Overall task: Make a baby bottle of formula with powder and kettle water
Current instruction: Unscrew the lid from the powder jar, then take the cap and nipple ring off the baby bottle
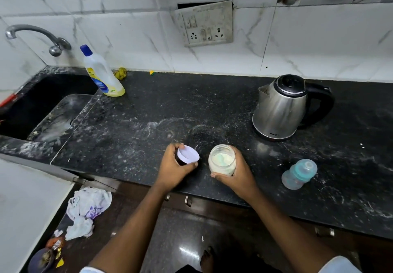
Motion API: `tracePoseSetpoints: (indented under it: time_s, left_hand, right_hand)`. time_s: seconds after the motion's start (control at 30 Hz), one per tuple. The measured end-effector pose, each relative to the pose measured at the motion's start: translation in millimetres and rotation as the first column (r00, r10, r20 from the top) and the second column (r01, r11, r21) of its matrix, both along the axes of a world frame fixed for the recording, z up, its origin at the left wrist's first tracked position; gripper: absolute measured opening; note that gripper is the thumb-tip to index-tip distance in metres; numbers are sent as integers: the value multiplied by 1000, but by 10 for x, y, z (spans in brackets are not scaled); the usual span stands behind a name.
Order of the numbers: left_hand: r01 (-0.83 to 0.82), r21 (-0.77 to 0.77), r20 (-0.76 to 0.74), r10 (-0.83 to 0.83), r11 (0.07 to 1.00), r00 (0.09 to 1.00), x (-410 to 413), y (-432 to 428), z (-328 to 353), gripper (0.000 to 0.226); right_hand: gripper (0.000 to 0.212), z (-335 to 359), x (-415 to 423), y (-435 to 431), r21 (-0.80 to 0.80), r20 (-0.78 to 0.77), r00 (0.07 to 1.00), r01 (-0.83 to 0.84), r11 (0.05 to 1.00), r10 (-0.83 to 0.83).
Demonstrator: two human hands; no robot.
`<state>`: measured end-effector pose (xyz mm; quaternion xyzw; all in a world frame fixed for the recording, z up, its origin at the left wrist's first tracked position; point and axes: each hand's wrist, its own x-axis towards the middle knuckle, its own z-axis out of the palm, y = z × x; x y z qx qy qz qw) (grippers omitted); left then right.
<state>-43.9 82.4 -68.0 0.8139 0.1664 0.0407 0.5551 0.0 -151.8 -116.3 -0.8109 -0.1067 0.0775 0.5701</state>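
The left hand (174, 169) grips a round white lid (188, 155); the right hand (240, 176) grips the open clear powder jar (222, 160). Next, the blue baby bottle (298, 174) right of the jar likely needs uncapping.

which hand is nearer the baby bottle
Right. The right hand, gripping the jar, is just left of the bottle; the left hand, holding the lid, is farther left, beyond the jar.

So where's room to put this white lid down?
The wide bare stretch of black stone counter between the yellow cleaner bottle and the steel kettle. Tighter between the clear powder jar, kettle and blue baby bottle.
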Motion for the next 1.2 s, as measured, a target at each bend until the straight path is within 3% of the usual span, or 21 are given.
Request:
tracePoseSetpoints:
  time_s: [0.17,0.4,0.5,0.63,0.7,0.83,0.9,1.0,1.1,1.2]
  left_hand:
    - [33,363,-111,8,931,994,-34,70,-256,96]
    - [108,416,-140,-54,903,989,-89,32,-160,120]
    - [47,399,-11,-47,916,999,-167,-148,75,105]
    - [-64,244,334,-21,968,942,-339,-619,514,82]
    - [-56,194,489,-46,979,871,-419,-876,680,78]
    - [130,201,619,-229,971,752,-457,-1444,848,75]
    - [212,232,564,-308,949,766,-414,-1734,772,79]
    - [289,222,346,-352,931,870,-278,-2101,467,87]
    - [387,224,71,-411,894,909,-96,-2411,172,97]
    - [395,185,-14,-400,900,916,39,-2637,11,105]
  right_hand:
    - [108,-2,9,-2,-6,10,1000,-7,1000,7]
    - [107,21,-8,-6,2,-14,1000,-11,1000,11]
    - [111,39,0,-2,2,-28,999,-26,1000,26]
    - [131,222,-84,-89,1,-90,994,-69,998,69]
    - [117,423,-175,-195,-12,-26,998,-51,999,51]
    - [46,990,-307,-601,-28,312,947,86,996,-73]
    - [27,1264,-294,-875,-62,487,860,208,976,-153]
    - [24,1460,-201,-1327,-249,628,762,388,887,-158]
    - [28,1500,-121,-1671,-485,539,830,446,752,-144]
    - [18,1550,-84,-1814,-651,472,881,366,665,-24]
